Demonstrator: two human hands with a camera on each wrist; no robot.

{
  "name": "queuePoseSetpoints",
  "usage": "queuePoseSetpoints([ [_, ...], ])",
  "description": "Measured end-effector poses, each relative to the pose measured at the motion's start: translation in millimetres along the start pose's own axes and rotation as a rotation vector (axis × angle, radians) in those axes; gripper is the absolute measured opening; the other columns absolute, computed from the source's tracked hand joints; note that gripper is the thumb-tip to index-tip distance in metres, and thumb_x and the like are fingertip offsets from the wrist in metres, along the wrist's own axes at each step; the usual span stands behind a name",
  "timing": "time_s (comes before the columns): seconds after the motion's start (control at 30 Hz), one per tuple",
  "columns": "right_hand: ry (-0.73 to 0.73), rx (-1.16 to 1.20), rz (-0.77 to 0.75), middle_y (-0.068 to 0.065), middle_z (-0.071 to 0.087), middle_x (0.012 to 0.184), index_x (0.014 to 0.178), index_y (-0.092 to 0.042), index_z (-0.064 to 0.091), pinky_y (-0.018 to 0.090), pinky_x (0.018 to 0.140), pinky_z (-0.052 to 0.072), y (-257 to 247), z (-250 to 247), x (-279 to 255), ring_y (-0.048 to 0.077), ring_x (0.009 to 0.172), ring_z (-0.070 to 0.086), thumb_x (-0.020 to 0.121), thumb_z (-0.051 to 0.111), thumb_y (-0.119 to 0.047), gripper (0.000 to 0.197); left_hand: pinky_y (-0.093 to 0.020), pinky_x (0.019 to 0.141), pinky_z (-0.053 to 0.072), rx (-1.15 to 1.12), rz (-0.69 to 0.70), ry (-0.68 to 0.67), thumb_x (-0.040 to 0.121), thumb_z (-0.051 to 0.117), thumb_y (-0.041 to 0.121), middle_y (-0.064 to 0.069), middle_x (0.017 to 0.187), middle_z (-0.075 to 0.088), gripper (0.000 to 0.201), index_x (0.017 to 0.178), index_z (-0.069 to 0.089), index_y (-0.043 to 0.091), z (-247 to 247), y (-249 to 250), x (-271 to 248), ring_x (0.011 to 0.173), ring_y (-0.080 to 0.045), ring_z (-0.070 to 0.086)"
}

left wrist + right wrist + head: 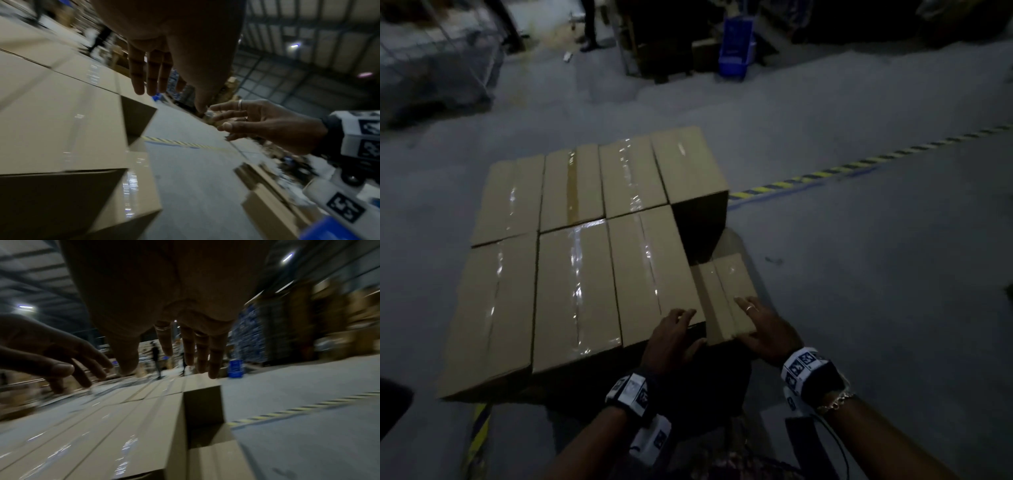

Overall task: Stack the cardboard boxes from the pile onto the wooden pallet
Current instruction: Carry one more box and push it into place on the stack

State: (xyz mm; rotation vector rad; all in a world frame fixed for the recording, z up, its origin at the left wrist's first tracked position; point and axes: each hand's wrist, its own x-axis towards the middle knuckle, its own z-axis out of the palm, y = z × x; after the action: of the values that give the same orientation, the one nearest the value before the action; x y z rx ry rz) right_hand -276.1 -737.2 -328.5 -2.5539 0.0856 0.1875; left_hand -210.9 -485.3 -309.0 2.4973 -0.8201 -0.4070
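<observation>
Taped cardboard boxes (571, 260) stand packed in one block, and the pallet under them is hidden. At the block's near right corner the top layer has a gap, where a lower box (726, 298) shows its taped top. My left hand (674, 329) hovers with spread fingers over the near corner of the top-layer box (650, 274) beside the gap. My right hand (763, 325), rings on its fingers, is spread over the lower box's near right corner. In the wrist views the left fingers (152, 73) and right fingers (193, 350) are straight and hold nothing.
Bare grey floor lies to the right, crossed by yellow-black tape (859, 164). A blue crate (736, 48) and dark racks stand at the back, with a person's legs (589, 27) near them. A wire cage (438, 68) is at far left. More cartons (271, 203) sit behind my right arm.
</observation>
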Motion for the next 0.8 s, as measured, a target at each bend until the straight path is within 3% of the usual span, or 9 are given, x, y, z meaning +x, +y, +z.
queuePoseSetpoints([
  [0.17,0.28,0.036,0.231,0.004,0.049,0.147,0.15,-0.023,0.043,0.042,0.106,0.047,10,-8,-89,0.026,0.132,0.051,0.085,0.054,-0.066,0.078,-0.045,0.075,0.056,0.045,0.28,-0.043,0.082,0.052,0.052,-0.02,0.112,0.064,0.063,0.122,0.066,0.006,12,42,5,0.092,-0.041,0.065],
  [0.3,0.421,0.063,0.425,0.0,0.045,0.15,0.15,-0.028,0.042,0.041,0.108,0.045,10,-3,-167,0.023,0.136,0.048,0.083,0.052,-0.069,0.079,-0.055,0.09,0.053,0.119,0.466,-0.094,0.085,0.042,0.078,-0.019,0.139,0.054,0.076,0.131,0.057,0.019,38,85,3,0.119,-0.043,0.056],
  [0.37,0.463,0.084,0.527,-0.002,0.043,0.152,0.15,-0.032,0.04,0.041,0.109,0.044,12,1,-210,0.021,0.138,0.046,0.083,0.056,-0.066,0.077,-0.058,0.092,0.052,0.118,0.535,-0.166,0.081,0.042,0.082,-0.02,0.144,0.049,0.08,0.134,0.052,0.022,56,114,-3,0.125,-0.045,0.053],
  [0.43,0.53,0.1,0.648,-0.003,0.042,0.153,0.151,-0.035,0.038,0.04,0.109,0.044,14,4,-256,0.018,0.14,0.043,0.084,0.063,-0.061,0.076,-0.055,0.097,0.05,0.125,0.601,-0.221,0.079,0.043,0.08,-0.019,0.15,0.044,0.083,0.138,0.052,0.021,70,152,-14,0.13,-0.044,0.049],
  [0.57,0.695,0.143,0.897,-0.005,0.044,0.149,0.149,-0.027,0.045,0.034,0.108,0.044,11,6,-354,0.016,0.134,0.048,0.085,0.073,-0.049,0.074,-0.046,0.104,0.043,0.076,0.754,-0.343,0.083,0.042,0.078,-0.014,0.155,0.036,0.083,0.144,0.047,0.022,104,226,-44,0.136,-0.036,0.043],
  [0.8,0.92,0.337,1.217,-0.007,0.036,0.157,0.151,-0.032,0.039,0.039,0.111,0.042,15,36,-535,0.019,0.139,0.043,0.089,0.069,-0.051,0.072,-0.035,0.1,0.044,0.018,1.041,-0.555,0.091,0.061,0.059,-0.008,0.147,0.04,0.07,0.145,0.045,0.018,189,358,-131,0.126,-0.029,0.051],
])
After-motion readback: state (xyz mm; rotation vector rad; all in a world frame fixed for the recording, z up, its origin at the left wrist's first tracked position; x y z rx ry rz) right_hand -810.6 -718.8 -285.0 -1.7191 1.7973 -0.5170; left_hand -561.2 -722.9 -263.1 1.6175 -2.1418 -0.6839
